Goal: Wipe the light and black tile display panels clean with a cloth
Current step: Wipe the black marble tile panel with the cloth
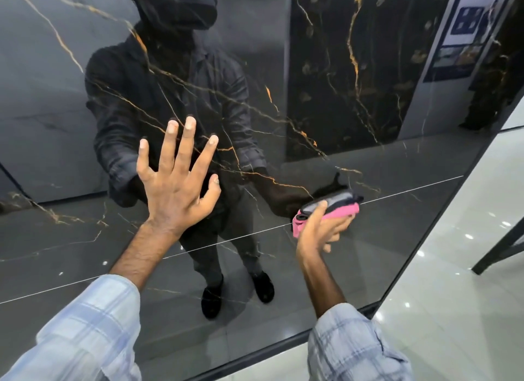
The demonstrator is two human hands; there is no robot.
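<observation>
A glossy black tile display panel (368,102) with gold veins fills most of the view and mirrors the person in front of it. My left hand (177,182) lies flat against the panel at centre left, fingers spread and straight. To its right, my right hand (321,231) grips a bunched pink cloth (329,214) with a dark grey side and holds it against the panel, just above a thin joint line (411,192) that crosses the surface.
A dark frame edge (442,210) borders the panel on the right and along the bottom. Beyond it lies a shiny light floor (459,309), with a black slanted leg of another stand (502,248) at the far right.
</observation>
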